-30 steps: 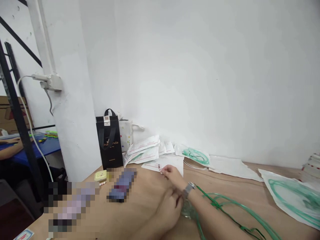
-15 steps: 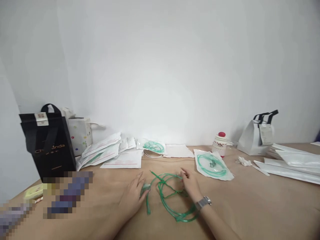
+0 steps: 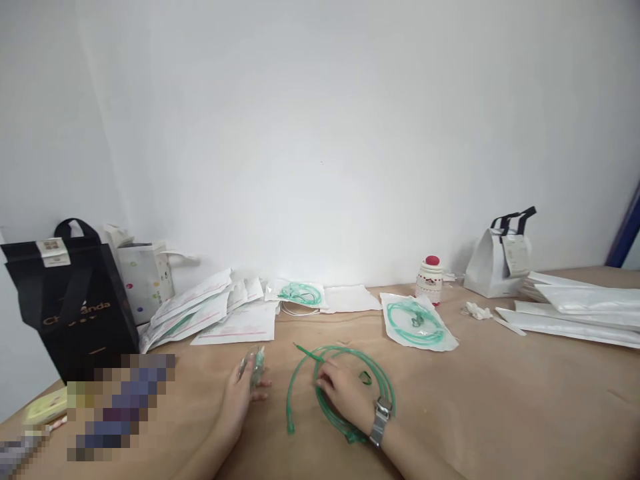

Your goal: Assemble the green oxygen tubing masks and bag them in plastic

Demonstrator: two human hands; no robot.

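Note:
My left hand (image 3: 240, 390) is closed around a small clear, green-tinted oxygen mask (image 3: 258, 365), lifted a little off the table left of the tubing; fingers cover part of it. My right hand (image 3: 345, 390), with a metal-banded watch on the wrist, reaches over a coil of green tubing (image 3: 383, 370). Its fingers are bent together on a thin dark-green strap (image 3: 307, 352), whose free end points to the upper left. A connector end of the tubing (image 3: 290, 423) lies between my hands. The coil is partly hidden under my right hand and wrist.
Behind the coil lie a clear-fronted pouch of green tubing (image 3: 417, 323) and another such pouch (image 3: 300, 293). White packets (image 3: 200, 310) are piled at the left beside a black bag (image 3: 75, 307). A red-lidded jar (image 3: 430, 280), a white bag (image 3: 495, 263) and stacked white pouches (image 3: 575, 317) stand right.
My left hand has moved left and taken up the oxygen mask, away from the tubing. My right hand has shifted left across the coil onto the strap. The view has turned slightly right.

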